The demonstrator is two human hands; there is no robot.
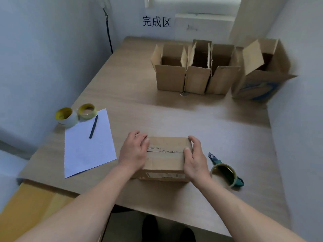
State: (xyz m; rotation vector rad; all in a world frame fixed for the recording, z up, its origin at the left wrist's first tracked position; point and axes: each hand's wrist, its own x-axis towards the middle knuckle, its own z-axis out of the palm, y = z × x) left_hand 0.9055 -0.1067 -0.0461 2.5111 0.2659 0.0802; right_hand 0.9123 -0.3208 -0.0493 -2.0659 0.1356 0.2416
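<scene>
A pale wood-grain table (174,109) fills a white-walled corner. Open cartons (197,70) line its far edge, the rightmost blurred. Well apart from them, near the front edge, sits a closed cardboard box (166,161) with an unreadable label. The left hand (133,151) and right hand (195,159) grip its ends, fingers curled round.

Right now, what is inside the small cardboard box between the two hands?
Its contents cannot be seen: the box is closed, and its top covers them. Only a jagged seam shows on top. The left hand and right hand grip its ends.
</scene>
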